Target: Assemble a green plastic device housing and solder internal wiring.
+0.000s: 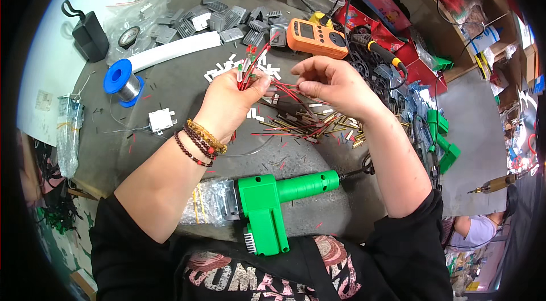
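1. head view: the left hand (pixel 227 102), wearing beaded bracelets, has its fingers closed around a bundle of thin red wires with small lights at their tips (pixel 248 70), held upright above the grey worktable (pixel 170 85).
2. the right hand (pixel 335 83) pinches one red wire (pixel 290 91) between thumb and fingers, just beside the bundle.
3. a green plastic gun-shaped tool (pixel 273 198) lies near the table's front edge.

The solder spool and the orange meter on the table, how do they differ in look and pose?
The solder spool is round, blue with grey wire wound on it; the orange meter is a flat box with a screen. The spool lies to the left of the left hand, the meter behind the right hand. Both rest untouched on the grey table.
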{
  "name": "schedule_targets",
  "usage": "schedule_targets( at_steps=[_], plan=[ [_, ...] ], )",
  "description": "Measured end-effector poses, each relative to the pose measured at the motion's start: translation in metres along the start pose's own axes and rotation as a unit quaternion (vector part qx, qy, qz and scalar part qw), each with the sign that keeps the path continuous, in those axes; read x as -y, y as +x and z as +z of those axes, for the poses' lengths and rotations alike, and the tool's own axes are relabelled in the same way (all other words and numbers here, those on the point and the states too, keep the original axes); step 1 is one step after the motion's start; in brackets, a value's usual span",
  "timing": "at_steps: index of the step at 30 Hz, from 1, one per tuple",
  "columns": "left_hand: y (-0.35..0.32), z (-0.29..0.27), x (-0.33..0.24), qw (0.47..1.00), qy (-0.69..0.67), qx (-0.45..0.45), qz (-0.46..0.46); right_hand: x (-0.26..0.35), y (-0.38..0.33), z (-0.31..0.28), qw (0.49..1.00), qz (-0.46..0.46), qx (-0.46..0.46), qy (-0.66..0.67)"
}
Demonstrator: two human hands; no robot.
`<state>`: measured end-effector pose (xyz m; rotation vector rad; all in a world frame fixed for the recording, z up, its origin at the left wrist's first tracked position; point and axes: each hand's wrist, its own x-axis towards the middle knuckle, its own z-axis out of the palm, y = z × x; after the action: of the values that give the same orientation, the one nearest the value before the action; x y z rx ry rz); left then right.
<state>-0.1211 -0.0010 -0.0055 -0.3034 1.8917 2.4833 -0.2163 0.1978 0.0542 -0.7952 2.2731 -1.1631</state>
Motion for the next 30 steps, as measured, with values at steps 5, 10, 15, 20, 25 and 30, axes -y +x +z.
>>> schedule_targets(
  at_steps=[5,10,15,20,25,30],
  plan=[
    [0.001,0.000,-0.003,1.000,0.015,-0.007,0.013,-0.014,0.005,-0.016,0.997,0.013,-0.043,0.061],
    [0.001,-0.002,-0.004,1.000,0.010,-0.017,0.016,-0.030,0.005,-0.019,0.996,-0.015,-0.090,0.006],
    [0.000,-0.003,-0.006,1.000,0.019,-0.018,0.015,-0.010,-0.007,-0.012,0.967,-0.078,-0.170,-0.173],
    [-0.001,-0.003,-0.007,0.999,0.010,-0.010,0.031,-0.008,-0.007,0.014,0.928,-0.237,-0.084,-0.276],
    [-0.010,0.004,-0.023,0.990,-0.137,0.002,0.024,0.000,0.001,0.024,0.969,-0.125,-0.109,-0.184],
    [-0.010,0.003,-0.017,0.988,-0.142,0.045,0.029,0.029,0.008,0.037,0.937,-0.206,-0.097,-0.263]
  ],
)
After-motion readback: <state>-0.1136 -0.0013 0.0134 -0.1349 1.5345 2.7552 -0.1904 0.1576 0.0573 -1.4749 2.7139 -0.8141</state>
